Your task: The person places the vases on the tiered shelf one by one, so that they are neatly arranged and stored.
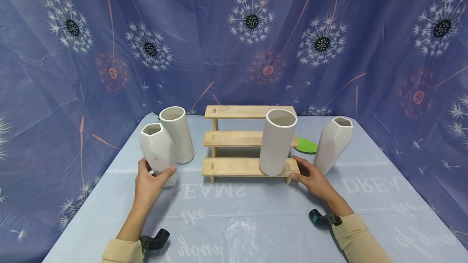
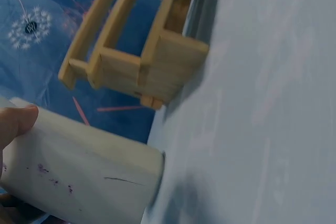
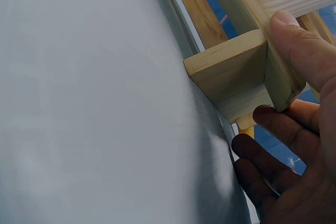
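My left hand [image 1: 149,182] grips a white faceted vase [image 1: 158,149] low on its body, and the vase leans to the left. In the left wrist view the thumb lies on this vase [image 2: 100,169], which has small purple marks and a dark scratch. At the three-step wooden display stand [image 1: 234,167], my right hand [image 1: 313,178] holds the right end of the lowest step. The right wrist view has the thumb against the step's board [image 3: 247,14] and the fingertips by its end. A white ribbed vase [image 1: 277,145] stands upright on that step's right part.
Another ribbed white vase [image 1: 181,137] stands behind the left hand's vase. A second faceted vase [image 1: 332,145] stands right of the stand, beyond the right hand. Between it and the stand lies a flat green piece [image 1: 306,145]. A blue dandelion-print cloth [image 1: 204,44] hangs behind the table.
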Available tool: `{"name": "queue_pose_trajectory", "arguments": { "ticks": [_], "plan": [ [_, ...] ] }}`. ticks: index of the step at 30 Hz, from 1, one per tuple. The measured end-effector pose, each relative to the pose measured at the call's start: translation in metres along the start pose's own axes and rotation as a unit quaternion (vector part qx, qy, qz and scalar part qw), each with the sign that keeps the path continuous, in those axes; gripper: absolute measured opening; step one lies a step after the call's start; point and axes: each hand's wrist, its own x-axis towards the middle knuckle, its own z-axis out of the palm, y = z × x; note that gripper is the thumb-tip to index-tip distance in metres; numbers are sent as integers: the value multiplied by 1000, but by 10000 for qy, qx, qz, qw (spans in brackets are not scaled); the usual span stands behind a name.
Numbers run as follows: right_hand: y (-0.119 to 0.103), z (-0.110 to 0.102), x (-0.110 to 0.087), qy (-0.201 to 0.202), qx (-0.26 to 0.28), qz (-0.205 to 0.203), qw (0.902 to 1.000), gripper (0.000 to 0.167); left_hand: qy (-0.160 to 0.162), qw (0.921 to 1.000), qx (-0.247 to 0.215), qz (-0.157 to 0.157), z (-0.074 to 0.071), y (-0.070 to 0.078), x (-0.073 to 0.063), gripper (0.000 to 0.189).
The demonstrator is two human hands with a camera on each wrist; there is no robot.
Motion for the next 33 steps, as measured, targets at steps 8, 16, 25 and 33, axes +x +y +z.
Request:
{"name": "queue_pose_trajectory", "arguments": {
  "ticks": [8,16,25,33],
  "plan": [
    [1,0,0,-15,26,30,10000,71,-389,9988,-230,161,6,19,-8,83],
    [1,0,0,-2,18,68,10000,72,-806,9948,-577,256,12,35,-12,83],
    [0,-1,0,-24,-30,39,10000,71,-1155,9911,-591,314,22,47,-11,85],
    [2,1,2,-31,64,28,10000,71,-1389,9878,-503,498,33,53,-9,84]
  ]
}}
